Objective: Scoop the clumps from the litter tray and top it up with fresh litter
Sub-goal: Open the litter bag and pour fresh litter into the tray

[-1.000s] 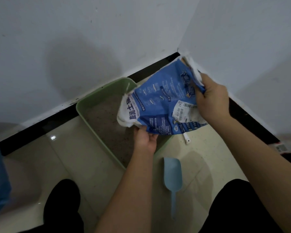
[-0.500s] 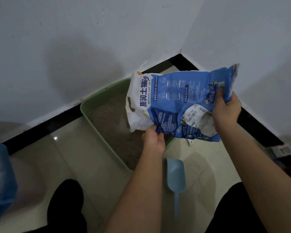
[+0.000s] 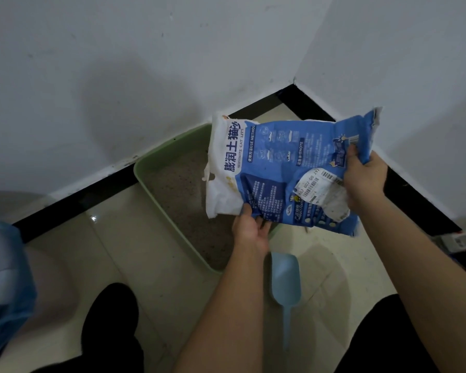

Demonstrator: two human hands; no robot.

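Litter tray (image 3: 170, 144), pale green rectangular plastic, sits on the cream tiled floor (image 3: 135, 265) in the wall corner

Risks (judged): the crumpled blue-and-white plastic litter bag (image 3: 275, 168) hangs roughly level above the tray's right half, white handle end to the left. If it is tipped fast, grains could overshoot the rim onto the tiles

Left hand (image 3: 250, 232) pinches the bag's lower edge, thumb on the front, fingers curled beneath. Thin hold, may slip as the weight shifts

Light blue plastic scoop (image 3: 285, 278) lies on the floor just beside the tray's near corner, exposed to spill

Right hand (image 3: 363, 179) has its fingers clamped on the bunched far end

Tray look: a fairly even bed of grey litter (image 3: 178, 189) with dark specks, walls rising above the fill, no pouring stream visible
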